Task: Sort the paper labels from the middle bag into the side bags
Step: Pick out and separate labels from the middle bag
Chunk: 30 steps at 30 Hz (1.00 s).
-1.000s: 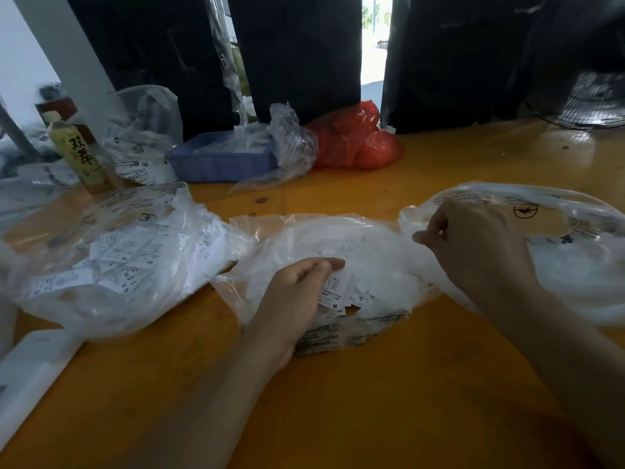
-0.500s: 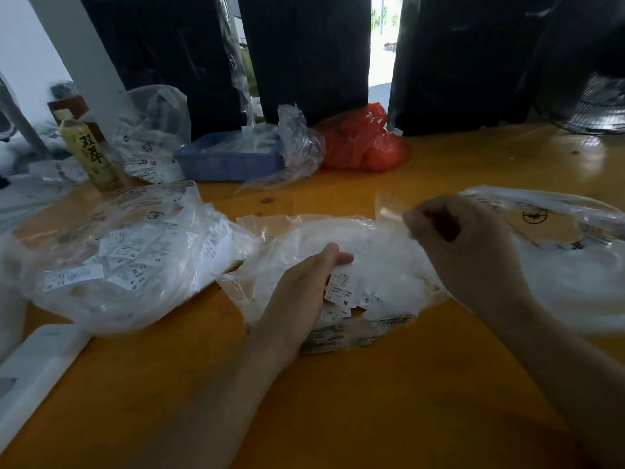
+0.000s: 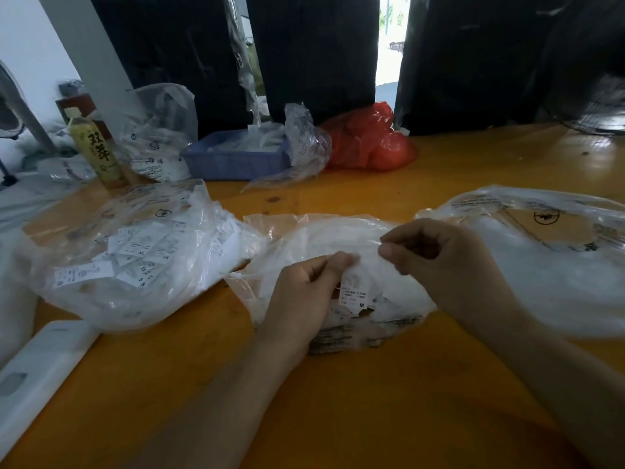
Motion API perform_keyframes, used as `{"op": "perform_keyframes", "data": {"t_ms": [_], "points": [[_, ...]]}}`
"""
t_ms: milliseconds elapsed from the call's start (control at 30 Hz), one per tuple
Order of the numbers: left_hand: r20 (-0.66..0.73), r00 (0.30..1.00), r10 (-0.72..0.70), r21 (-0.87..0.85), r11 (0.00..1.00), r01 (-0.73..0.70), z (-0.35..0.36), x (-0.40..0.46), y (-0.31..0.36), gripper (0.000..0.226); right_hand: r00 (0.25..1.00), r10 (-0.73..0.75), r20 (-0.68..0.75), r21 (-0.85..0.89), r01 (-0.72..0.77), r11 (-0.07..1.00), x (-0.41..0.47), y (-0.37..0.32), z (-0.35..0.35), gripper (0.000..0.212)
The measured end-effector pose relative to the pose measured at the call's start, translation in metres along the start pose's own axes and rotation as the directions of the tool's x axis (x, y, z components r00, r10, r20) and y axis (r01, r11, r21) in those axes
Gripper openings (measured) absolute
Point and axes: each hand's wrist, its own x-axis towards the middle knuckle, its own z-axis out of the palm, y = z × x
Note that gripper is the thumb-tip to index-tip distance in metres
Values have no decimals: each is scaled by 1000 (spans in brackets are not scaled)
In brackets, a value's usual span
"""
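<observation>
Your left hand (image 3: 304, 286) pinches a paper label (image 3: 353, 292), marked M, between its fingers over the middle bag (image 3: 304, 238). Your right hand (image 3: 446, 265), fingers curled, grips that bag's plastic beside it.

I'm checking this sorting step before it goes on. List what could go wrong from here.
1. The left hand pinches a label marked M at its top edge only; more labels lie right beneath it, so an extra one might lift along with it.
2. The right hand grips the thin film of the middle bag; a hard tug could tear it or spill labels onto the table.
3. The left bag shows S and XL mixed, so missorting seems likely.
</observation>
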Motion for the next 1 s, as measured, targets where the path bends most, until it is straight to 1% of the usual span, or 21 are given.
{"op": "perform_keyframes", "data": {"t_ms": [33,67,100,167,200,267,300,333,400,433,500,533,567,600,633,667,700,733,833,900,1000], "points": [[-16,1000,-24,-31,999,23,-1,1,-1,28,998,-27,-58,-91,22,996,4,2,-6,4],[-33,998,-49,-63,997,47,-1,3,-2,24,989,-78,-127,-257,43,965,9,7,-15,3],[-46,996,-73,-95,993,69,-2,4,-2,23,974,-139,-181,-456,43,889,14,12,-27,2],[-66,992,-106,-137,986,97,-3,5,-2,23,962,-189,-198,-773,-35,633,30,32,-56,5],[-71,991,-114,-148,984,103,-3,4,-2,24,974,-113,-197,-854,-114,508,37,42,-68,8],[-80,989,-121,-167,980,106,-3,4,0,25,969,124,-215,-931,-242,273,43,57,-80,18],[-83,989,-122,-176,979,106,-3,4,0,25,959,200,-200,-951,-239,194,44,59,-80,24],[-83,989,-125,-185,977,108,-2,4,0,26,955,231,-185,-960,-226,165,43,59,-80,30],[-73,988,-133,-220,969,114,-2,4,2,27,975,161,-150,-966,-179,185,42,54,-77,41],[-66,989,-135,-253,961,114,-3,3,4,27,989,52,-140,-965,-148,219,39,48,-74,44],[-45,991,-129,-309,945,109,-4,3,8,29,966,-234,-108,-938,-22,345,28,27,-61,46],[-31,992,-123,-321,941,107,-5,3,10,30,941,-324,-100,-891,60,450,22,14,-49,46],[-18,993,-116,-328,939,104,-5,3,10,31,943,-321,-93,-775,134,617,13,2,-35,42],[-5,994,-111,-332,938,103,-5,3,10,31,975,-216,-55,-578,145,803,5,-6,-19,34],[7,994,-107,-330,938,103,-5,3,10,31,998,-56,41,-365,67,928,1,-12,-4,35],[20,994,-103,-326,940,104,-5,3,11,31,985,63,162,-227,-25,973,-3,-12,10,48],[33,995,-98,-323,941,103,-5,2,11,31,964,110,241,-167,-70,983,-6,-7,19,57],[41,995,-91,-316,943,99,-4,1,12,31,959,116,257,-158,-77,984,-8,1,25,58],[8,997,-72,-292,954,71,-1,0,11,27,981,108,164,-137,-86,987,-6,12,28,38],[-46,996,-72,-346,937,51,-1,2,10,26,985,135,109,-125,-121,985,-4,18,24,29],[-54,996,-71,-431,902,41,-5,5,11,28,984,176,32,-45,-174,984,-2,18,18,36]]}}
